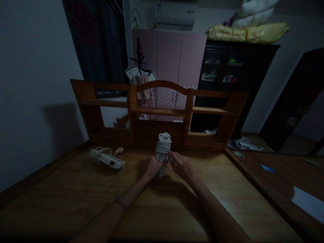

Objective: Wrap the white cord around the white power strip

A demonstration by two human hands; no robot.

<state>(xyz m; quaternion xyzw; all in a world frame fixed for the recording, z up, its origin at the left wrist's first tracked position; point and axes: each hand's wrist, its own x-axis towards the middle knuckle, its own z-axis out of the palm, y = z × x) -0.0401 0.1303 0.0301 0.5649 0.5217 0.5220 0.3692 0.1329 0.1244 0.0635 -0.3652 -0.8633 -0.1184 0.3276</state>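
Observation:
A white power strip [164, 137] is held up above the wooden desk, its cord [163, 146] wound several times around its upper part. My left hand [153, 167] is closed around the strip's lower part, with the thumb across it. Close against the strip's right side, my right hand [181, 164] has its fingers bent together on a small pale piece, which looks like the cord's end or plug; the fingers partly hide it. A second white power strip [111, 160] lies on the desk to the left, its cord looped around one end and its plug [118, 151] beside it.
Along the back of the desk [141, 209] stands a wooden shelf unit [162, 111]. The wall [37, 101] borders the desk on the left. A darker surface to the right carries a white sheet of paper [308, 203] and a blue card [267, 168].

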